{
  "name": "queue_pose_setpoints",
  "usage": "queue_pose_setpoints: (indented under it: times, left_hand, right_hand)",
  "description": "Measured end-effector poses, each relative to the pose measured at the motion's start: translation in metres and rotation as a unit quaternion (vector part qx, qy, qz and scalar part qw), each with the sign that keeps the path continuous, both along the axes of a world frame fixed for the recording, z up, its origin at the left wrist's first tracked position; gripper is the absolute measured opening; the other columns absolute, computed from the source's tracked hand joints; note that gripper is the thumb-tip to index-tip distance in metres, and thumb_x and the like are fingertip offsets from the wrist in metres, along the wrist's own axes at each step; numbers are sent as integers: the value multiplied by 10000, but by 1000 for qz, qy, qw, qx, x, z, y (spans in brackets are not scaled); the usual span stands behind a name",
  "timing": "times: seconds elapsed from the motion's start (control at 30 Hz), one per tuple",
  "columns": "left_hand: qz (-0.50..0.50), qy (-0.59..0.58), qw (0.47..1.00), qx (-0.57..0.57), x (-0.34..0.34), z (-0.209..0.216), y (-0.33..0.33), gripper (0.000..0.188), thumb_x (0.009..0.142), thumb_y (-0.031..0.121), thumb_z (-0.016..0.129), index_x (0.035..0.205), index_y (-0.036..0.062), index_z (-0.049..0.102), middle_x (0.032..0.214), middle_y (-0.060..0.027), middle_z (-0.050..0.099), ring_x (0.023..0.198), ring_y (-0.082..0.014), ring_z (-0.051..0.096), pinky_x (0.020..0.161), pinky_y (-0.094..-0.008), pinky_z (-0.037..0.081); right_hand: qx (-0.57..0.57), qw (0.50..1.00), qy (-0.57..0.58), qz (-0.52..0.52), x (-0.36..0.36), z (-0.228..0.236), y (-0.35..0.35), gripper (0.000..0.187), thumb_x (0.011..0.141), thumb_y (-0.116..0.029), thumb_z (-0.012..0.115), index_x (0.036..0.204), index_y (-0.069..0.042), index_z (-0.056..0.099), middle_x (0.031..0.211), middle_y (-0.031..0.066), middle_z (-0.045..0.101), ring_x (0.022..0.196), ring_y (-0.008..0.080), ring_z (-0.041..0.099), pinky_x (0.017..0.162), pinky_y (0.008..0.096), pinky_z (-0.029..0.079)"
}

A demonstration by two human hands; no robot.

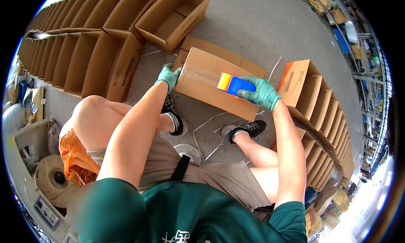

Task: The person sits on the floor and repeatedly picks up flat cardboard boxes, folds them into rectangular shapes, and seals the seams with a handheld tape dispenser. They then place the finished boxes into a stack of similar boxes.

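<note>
My right hand [263, 93] grasps blue tape dispenser [237, 85] over carton [200, 87]; left hand [168, 77] likely braces its left end, can't tell grip.

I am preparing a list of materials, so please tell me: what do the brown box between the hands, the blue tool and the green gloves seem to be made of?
Brown box: likely matte cardboard, from its plain brown faces and straight edges. Blue tool: probably smooth plastic, from its even, saturated colour. Green gloves: apparently knitted fabric, dull finish, from their streaked surface.
</note>
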State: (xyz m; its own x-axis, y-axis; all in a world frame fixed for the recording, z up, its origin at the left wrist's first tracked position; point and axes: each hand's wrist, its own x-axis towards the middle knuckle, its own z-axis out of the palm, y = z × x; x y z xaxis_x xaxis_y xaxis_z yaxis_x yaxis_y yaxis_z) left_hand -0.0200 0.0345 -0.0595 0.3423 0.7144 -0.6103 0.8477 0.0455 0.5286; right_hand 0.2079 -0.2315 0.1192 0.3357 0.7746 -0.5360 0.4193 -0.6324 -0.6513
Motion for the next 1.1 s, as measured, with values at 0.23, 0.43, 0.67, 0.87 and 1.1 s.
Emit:
queue_pose_setpoints:
  times: [0.23, 0.43, 0.67, 0.87, 1.1]
  left_hand:
    - [-134, -353, 926, 30, 20, 63, -30, 425, 1069, 194, 495, 1494, 186, 474, 1530, -155, 451, 1377, -281, 458, 1147, -337, 355]
    - [-187, -326, 925, 50, 24, 40, -33, 367, 1102, 228, 430, 1452, 189, 535, 1442, -88, 547, 1304, -216, 495, 1132, -315, 350]
    - [-204, -315, 927, 7, 20, 52, -33, 418, 1067, 297, 519, 1481, 252, 491, 1508, -146, 496, 1349, -279, 494, 1131, -365, 377]
    - [-199, -260, 945, 5, 21, 63, -38, 596, 964, 332, 687, 1506, 262, 449, 1524, -123, 480, 1402, -302, 450, 1152, -403, 375]
    - [-180, -265, 947, -7, 27, 62, -40, 662, 904, 270, 766, 1492, 240, 463, 1520, -106, 478, 1392, -285, 454, 1161, -410, 380]
  right_hand:
    - [-17, 993, 114, -30, -2, 11, -1, 643, 850, -368, 808, 1399, -109, 592, 1049, 69, 718, 847, 143, 671, 748, 322, 570]
    - [-95, 993, 72, 12, 13, 38, -9, 584, 896, -384, 748, 1393, -116, 598, 993, 57, 726, 780, 119, 661, 672, 298, 562]
    - [-171, 984, 9, -59, 82, 77, -174, 626, 819, -332, 768, 1371, -88, 605, 1017, 70, 720, 829, 136, 663, 711, 301, 564]
    - [-304, 951, -45, -39, 81, 73, -156, 535, 843, -368, 737, 1328, -159, 651, 1220, 140, 698, 1074, 284, 684, 960, 399, 530]
    - [-211, 951, -207, 88, 56, 0, -124, 517, 876, -412, 679, 1307, -130, 630, 1187, 155, 708, 1077, 346, 678, 947, 449, 531]
